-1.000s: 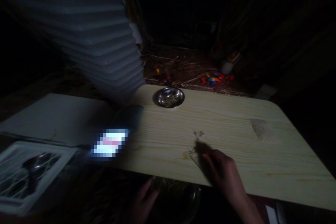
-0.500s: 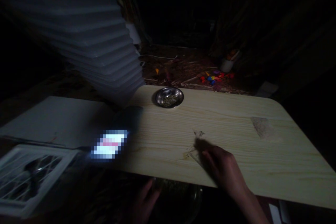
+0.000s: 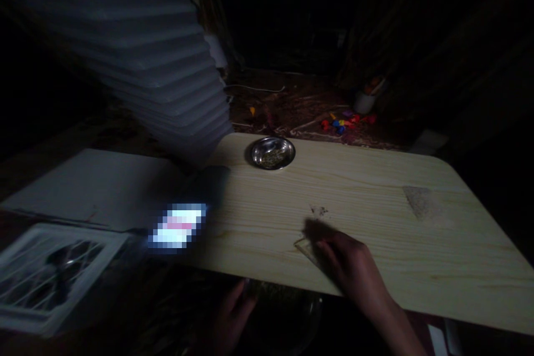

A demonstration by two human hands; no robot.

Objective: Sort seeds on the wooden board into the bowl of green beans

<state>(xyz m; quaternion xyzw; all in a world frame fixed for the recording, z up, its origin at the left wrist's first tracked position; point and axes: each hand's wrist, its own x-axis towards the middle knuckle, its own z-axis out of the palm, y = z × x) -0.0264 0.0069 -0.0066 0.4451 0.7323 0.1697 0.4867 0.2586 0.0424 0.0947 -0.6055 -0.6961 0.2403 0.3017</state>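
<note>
Our right hand (image 3: 350, 264) reaches forward and to the left from the lower right, palm down, fingers (image 3: 323, 247) held together and laid flat, the forearm running back toward the bottom edge. Our left hand (image 3: 231, 317) sits lower and nearer to us in deep shadow, fingers pointing up and slightly curled; its grip is too dark to make out.

A pale wooden table (image 3: 375, 178) bears a small steel bowl (image 3: 272, 152), scattered crumbs (image 3: 319, 211) and a lit phone (image 3: 177, 226).
</note>
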